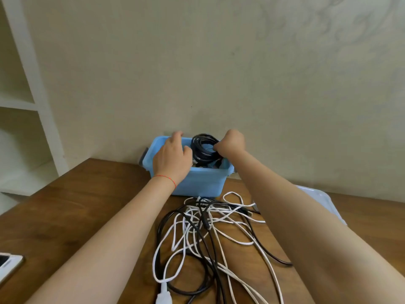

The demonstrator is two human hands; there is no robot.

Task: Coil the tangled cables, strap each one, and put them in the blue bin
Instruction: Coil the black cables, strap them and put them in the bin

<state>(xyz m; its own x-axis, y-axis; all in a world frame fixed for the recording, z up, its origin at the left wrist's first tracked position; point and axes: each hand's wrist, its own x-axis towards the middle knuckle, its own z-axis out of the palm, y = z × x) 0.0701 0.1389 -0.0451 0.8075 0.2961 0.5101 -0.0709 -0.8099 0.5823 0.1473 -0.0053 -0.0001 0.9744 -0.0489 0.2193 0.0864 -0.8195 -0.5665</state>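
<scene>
The blue bin (198, 183) stands at the table's far edge against the wall. My right hand (231, 142) grips a coiled black cable (202, 150) and holds it at the bin's opening, partly inside. My left hand (173, 156) lies over the bin's left rim with its fingers spread, reaching toward the far edge. On the wooden table in front of the bin lies a tangle of black and white cables (208, 233). A white plug (163, 296) sits at the tangle's near end.
A pale blue lid or tray (326, 202) lies to the right behind my right forearm. A phone (8, 263) rests at the table's left front edge. White shelves (19, 102) stand to the left beyond the table.
</scene>
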